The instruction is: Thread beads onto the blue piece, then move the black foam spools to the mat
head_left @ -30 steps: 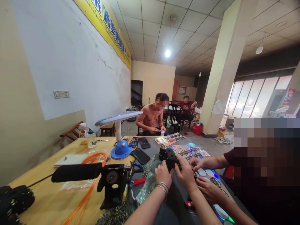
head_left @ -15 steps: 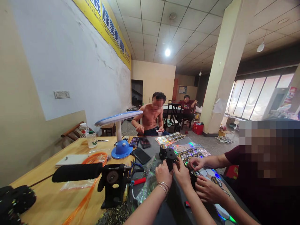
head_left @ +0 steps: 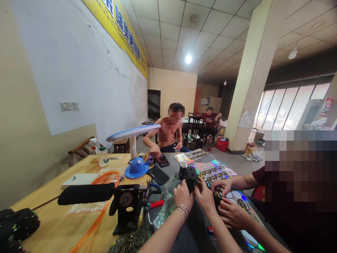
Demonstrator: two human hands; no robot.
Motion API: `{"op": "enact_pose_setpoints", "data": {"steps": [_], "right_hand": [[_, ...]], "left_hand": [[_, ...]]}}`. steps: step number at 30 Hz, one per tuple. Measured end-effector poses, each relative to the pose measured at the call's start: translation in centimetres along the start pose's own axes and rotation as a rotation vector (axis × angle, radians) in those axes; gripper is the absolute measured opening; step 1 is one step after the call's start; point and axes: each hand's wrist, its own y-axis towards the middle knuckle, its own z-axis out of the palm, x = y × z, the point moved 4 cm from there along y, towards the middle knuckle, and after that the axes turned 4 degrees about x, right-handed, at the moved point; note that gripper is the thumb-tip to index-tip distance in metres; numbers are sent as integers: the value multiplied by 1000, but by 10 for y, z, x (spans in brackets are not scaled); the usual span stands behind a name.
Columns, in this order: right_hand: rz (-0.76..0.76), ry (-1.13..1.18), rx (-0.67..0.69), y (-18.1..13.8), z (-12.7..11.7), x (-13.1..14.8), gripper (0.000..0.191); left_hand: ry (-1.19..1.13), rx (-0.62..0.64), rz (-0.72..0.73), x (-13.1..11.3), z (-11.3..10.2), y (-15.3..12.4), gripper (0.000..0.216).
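Both my hands are on a black spool-like round piece (head_left: 192, 174) with small holes in its top face. My left hand (head_left: 183, 194), with bracelets at the wrist, grips it from the left, fingers curled round the side. My right hand (head_left: 204, 193) closes on it from the right. Another black round piece (head_left: 183, 170) with a yellow-and-black label on top stands just behind, to the left. At my right a co-worker's hands (head_left: 231, 212) hold a black round piece (head_left: 217, 196) bearing a similar label.
Sheets of round stickers (head_left: 213, 171) lie behind and right of my hands. A hand-winder-like black tool (head_left: 127, 207), red-handled pliers (head_left: 156, 203), a phone (head_left: 158, 175) and a blue-based lamp (head_left: 137, 168) occupy the left. Across the table, a person (head_left: 168, 131) sits.
The person across has reached forward and down to the phone on the table. The co-worker's upper hand has shifted over the labelled piece. My hands stay nearly still on the black piece.
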Motion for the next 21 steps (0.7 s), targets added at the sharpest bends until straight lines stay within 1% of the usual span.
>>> {"op": "enact_pose_setpoints", "data": {"steps": [8,13,17,19,21], "right_hand": [[-10,2,-8,-2,-2,2,51],[-2,-16,-18,-7,-4,1,53],[11,-45,-61,-11,-10,-2,56],[11,-55,-80,-13,-15,0,58],[-19,-69,-116,-19,-22,7,58]], "left_hand": [[-9,-20,16,0,-3,-2,51],[-17,-34,44,0,-11,-10,54],[-32,-50,103,0,-20,-28,58],[-50,-67,150,0,-26,-42,59],[-73,-96,207,1,-35,-61,59]]}}
